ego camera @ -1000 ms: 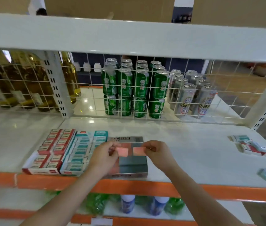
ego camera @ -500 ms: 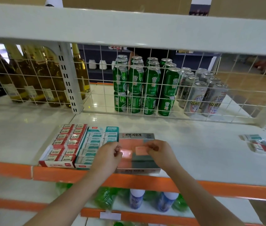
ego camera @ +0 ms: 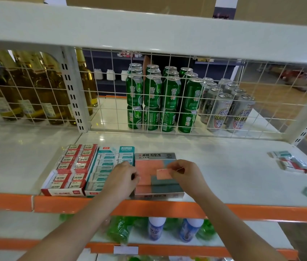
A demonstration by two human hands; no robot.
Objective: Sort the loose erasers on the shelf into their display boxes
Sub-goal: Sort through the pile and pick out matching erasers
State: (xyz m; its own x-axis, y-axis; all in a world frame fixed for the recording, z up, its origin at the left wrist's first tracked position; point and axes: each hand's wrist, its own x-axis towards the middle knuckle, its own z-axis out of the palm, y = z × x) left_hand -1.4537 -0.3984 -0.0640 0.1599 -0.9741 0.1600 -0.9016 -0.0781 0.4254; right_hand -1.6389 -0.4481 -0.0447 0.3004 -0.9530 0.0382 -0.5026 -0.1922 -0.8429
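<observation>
Over the pink-and-grey eraser box (ego camera: 159, 178), the right hand (ego camera: 185, 175) pinches a pink eraser (ego camera: 164, 173) ready to slot in, while the left hand (ego camera: 121, 178) is curled, its grasp unclear.

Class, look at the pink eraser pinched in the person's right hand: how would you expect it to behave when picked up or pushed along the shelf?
The pink eraser is probably light: the right hand holds it by fingertips alone. It looks like a flat slab, so it should slide or lie still, not roll. It keeps straight edges while pinched, so likely fairly stiff.
</observation>
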